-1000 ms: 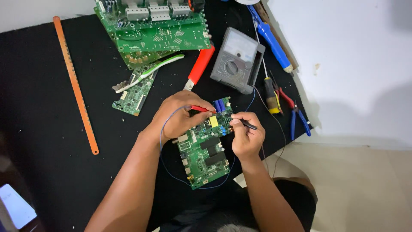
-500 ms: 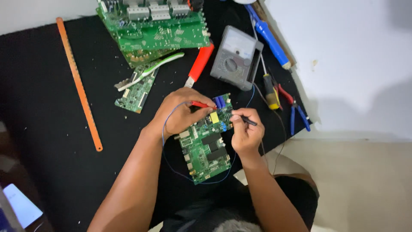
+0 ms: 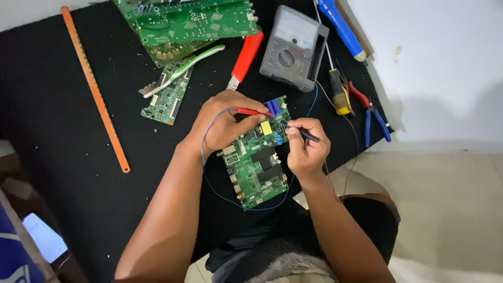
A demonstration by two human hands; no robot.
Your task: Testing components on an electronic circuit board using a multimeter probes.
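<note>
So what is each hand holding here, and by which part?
The left hand pinches a red probe by its shaft; the right hand grips a black probe mid-shaft, both over the green circuit board.

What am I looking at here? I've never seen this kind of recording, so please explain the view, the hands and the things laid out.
The picture comes from a camera worn on a person's head, looking down at their own two bare hands over a black mat. The left hand holds a red probe; the right hand holds a black probe. Both tips meet a small green circuit board lying between the hands. Behind it lie a grey dial meter, larger green boards, a red-handled tool, a toothbrush, an orange saw blade, a yellow-handled screwdriver and pliers.
</note>
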